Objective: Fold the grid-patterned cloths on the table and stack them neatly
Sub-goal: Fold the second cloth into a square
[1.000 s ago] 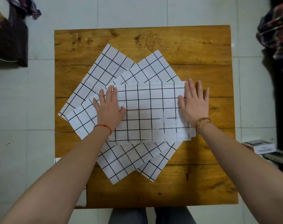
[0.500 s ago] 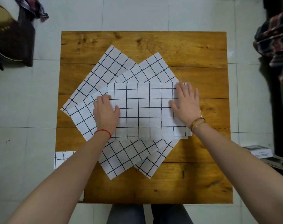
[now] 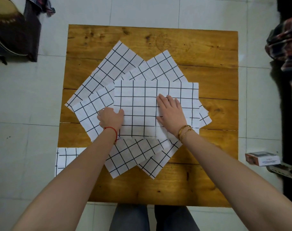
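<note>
1. The left hand pinches the left edge of the top cloth, thumb on top and fingers curled under the edge.
2. The right hand lies flat and open on the same cloth, palm down, fingers spread, just right of the left hand.
3. Beneath both hands, other grid-patterned cloths fan out at angles on the wooden table.
4. Below the left forearm, another grid-patterned piece hangs past the table's edge.
</note>
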`<state>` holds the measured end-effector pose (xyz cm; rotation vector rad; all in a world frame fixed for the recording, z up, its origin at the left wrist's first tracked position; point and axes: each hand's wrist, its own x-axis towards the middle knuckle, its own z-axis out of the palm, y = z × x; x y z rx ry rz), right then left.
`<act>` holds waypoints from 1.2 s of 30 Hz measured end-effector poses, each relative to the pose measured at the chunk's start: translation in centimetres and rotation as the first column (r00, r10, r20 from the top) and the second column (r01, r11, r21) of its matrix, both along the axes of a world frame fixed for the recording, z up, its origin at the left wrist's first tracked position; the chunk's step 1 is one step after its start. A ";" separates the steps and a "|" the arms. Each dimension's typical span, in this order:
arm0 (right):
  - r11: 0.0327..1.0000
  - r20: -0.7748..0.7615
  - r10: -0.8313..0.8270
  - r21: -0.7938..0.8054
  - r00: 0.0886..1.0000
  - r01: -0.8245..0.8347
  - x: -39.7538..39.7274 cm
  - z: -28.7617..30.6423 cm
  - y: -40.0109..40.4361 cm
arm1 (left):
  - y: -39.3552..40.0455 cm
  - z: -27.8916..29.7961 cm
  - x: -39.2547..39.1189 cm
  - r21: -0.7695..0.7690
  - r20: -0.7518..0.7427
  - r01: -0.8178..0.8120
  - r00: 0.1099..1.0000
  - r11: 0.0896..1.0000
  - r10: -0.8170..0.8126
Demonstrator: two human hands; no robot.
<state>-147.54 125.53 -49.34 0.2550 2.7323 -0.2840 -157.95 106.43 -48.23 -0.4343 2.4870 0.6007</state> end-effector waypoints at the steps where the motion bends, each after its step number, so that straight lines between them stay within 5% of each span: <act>1: 1.000 -0.004 0.003 -0.003 1.000 -0.003 0.0 0.0 0.1 | 0.1 0.1 0.0 0.020 -0.013 -0.015 1.000 1.000 0.015; 9: 0.999 -0.017 0.023 -0.026 1.000 -0.023 -0.1 0.0 0.4 | 0.0 2.1 0.0 0.448 0.063 -0.217 0.975 0.867 0.211; 14: 0.999 -0.022 0.042 -0.014 0.999 -0.042 -0.6 0.1 -0.6 | -0.8 5.4 0.0 0.509 -0.046 0.094 0.996 0.856 -0.082; 19: 0.998 0.000 0.061 -0.010 0.998 -0.061 -1.3 -0.1 -3.0 | -1.5 7.2 0.2 0.420 -0.225 0.433 0.901 0.797 -0.371; 30: 0.994 -0.033 0.065 -0.084 0.997 -0.068 -1.4 -1.0 -3.3 | 2.6 7.7 2.2 0.550 -0.197 0.472 0.875 0.689 -0.442; 33: 0.996 -0.195 0.070 -0.048 0.978 -0.081 -0.5 -0.7 -1.6 | 4.3 7.5 3.4 0.645 -0.129 0.443 0.867 0.623 -0.482; 36: 0.986 -0.394 -0.159 -0.113 0.905 0.124 1.4 0.8 0.5 | 5.7 7.0 4.7 0.629 -0.060 0.470 0.824 0.620 -0.564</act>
